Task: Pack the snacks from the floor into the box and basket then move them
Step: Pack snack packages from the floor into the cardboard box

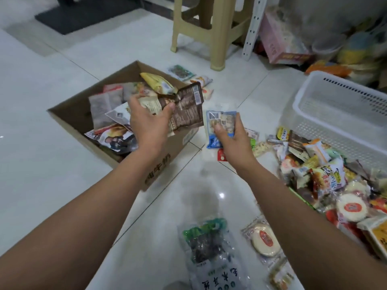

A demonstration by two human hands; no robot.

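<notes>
An open cardboard box sits on the floor at centre left with several snack packets inside. My left hand is over the box's right side, shut on a brown snack packet and a paler one behind it. My right hand is just right of the box, above the floor, gripping a blue and white snack packet. A white plastic basket stands at the right, with nothing visible in it. A heap of mixed snack packets lies on the floor in front of the basket.
A green-topped bag and a round cake packet lie on the tiles near me. A few packets rest behind the box. A beige plastic stool stands beyond, with a white rack post and cluttered goods at the upper right.
</notes>
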